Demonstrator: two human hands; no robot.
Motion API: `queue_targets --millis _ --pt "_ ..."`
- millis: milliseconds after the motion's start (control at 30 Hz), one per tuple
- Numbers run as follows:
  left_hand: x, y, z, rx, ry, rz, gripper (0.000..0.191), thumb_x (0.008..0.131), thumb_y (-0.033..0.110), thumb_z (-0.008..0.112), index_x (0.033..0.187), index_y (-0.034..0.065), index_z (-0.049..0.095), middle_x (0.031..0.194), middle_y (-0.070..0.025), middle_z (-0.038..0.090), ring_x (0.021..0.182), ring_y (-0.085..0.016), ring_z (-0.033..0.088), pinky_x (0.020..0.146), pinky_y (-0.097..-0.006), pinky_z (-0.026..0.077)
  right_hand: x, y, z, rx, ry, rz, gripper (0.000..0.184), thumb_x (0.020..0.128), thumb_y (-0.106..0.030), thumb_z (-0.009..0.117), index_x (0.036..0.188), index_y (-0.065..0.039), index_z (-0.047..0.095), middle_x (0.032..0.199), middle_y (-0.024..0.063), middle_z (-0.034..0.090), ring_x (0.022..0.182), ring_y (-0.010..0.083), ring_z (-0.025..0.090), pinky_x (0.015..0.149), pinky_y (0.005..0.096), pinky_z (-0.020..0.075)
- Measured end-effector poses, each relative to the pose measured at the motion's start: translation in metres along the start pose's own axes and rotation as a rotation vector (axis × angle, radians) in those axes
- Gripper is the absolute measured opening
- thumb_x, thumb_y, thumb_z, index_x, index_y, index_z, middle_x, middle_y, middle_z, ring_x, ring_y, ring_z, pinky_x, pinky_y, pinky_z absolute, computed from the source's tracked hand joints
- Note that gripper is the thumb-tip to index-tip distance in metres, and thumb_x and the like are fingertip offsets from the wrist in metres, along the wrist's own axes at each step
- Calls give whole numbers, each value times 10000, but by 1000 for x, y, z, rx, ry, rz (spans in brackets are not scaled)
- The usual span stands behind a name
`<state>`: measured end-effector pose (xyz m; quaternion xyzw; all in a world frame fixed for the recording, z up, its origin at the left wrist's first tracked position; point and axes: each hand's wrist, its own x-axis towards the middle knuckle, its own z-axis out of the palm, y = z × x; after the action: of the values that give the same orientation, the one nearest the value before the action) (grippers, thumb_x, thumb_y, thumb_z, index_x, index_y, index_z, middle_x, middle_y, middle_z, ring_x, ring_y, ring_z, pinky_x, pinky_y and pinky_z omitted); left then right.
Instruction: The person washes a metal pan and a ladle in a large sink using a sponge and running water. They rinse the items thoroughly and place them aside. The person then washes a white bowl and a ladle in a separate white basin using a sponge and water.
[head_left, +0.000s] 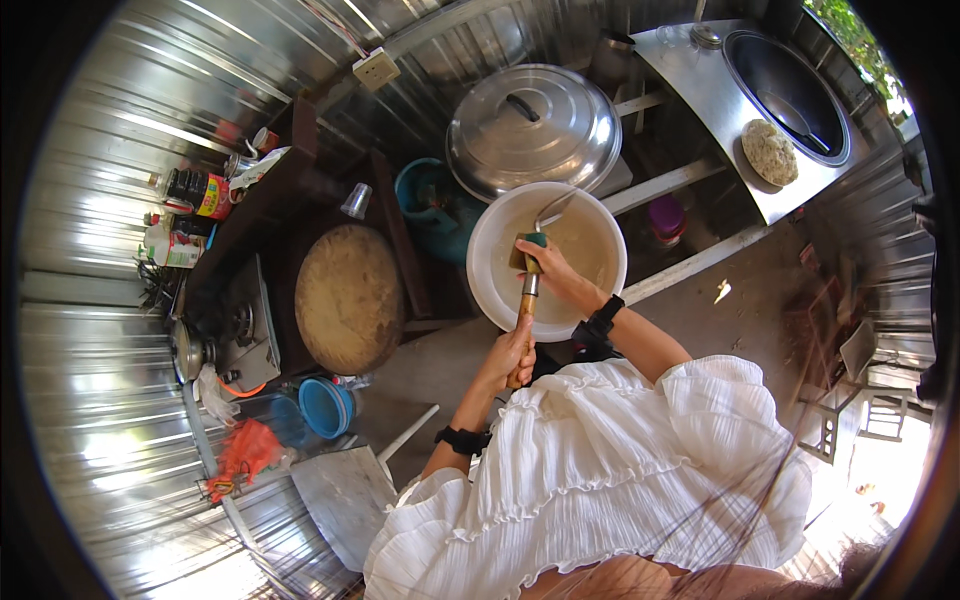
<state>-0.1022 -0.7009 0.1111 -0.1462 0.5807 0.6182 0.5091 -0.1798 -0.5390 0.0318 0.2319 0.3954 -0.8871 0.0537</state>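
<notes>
Before me stands a white plastic basin (480, 274) with cloudy water (574, 277) in it. A long-handled metal cooking utensil (529, 289), a ladle or wok spatula, slants over the basin. My left hand (510, 356) is closed around the lower end of its wooden handle, near my body. My right hand (559, 274) wraps a green and yellow sponge (535, 240) around the utensil's shaft. Past the sponge, the shiny metal head (556, 208) points at the basin's far rim; whether it touches the rim I cannot tell.
A large domed metal lid (534, 124) lies beyond the basin. At right, a steel stove top (757, 180) holds a wok (787, 82) and a loofah-like scrubber (770, 152). Leftward are a round wooden board (349, 300), a gas stove (247, 330) and blue buckets (326, 407).
</notes>
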Motion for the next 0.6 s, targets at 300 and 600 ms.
queue_targets --millis 300,600 --pt "15 1 3 338 203 196 506 860 523 488 671 58 422 447 -6 392 284 -122 401 279 -257 338 -13 6 5 118 -18 76 264 859 -278 545 917 -20 532 775 103 612 659 193 606 591 293 495" --pt "17 11 6 -31 -101 85 356 910 376 484 712 88 414 436 19 364 284 -103 370 294 -251 336 -30 -19 19 5 -16 11 324 815 -360 636 831 -64 505 682 20 523 595 152 583 632 305 517"
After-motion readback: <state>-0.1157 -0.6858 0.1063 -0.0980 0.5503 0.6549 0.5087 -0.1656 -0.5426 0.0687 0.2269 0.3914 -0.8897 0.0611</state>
